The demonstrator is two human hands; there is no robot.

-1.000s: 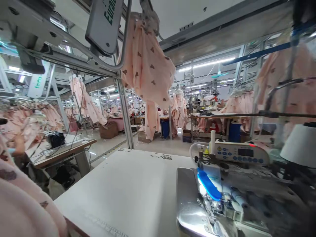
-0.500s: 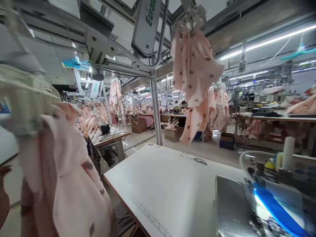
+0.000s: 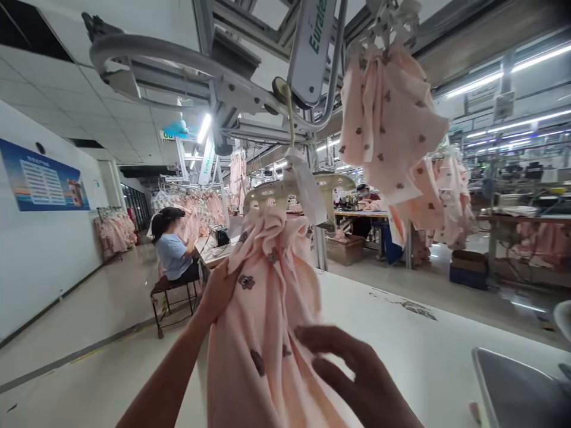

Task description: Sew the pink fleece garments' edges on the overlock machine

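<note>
A pink garment [image 3: 267,321] with small brown prints hangs from a cream clip hanger [image 3: 285,190] on the overhead rail. My left hand [image 3: 218,288] grips the cloth just under the hanger, on its left side. My right hand [image 3: 357,374] rests against the lower part of the garment with its fingers spread. A second pink garment [image 3: 392,125] hangs from the rail further right, above the white table [image 3: 423,345].
The metal plate of a sewing machine [image 3: 513,392] shows at the lower right. A seated person [image 3: 172,252] works at a table further back on the left. More pink garments hang throughout the hall, and boxes [image 3: 345,249] stand on the floor.
The view swung left, away from the sewing machine. The hanging garment has come to the centre and both my hands are now on it.
</note>
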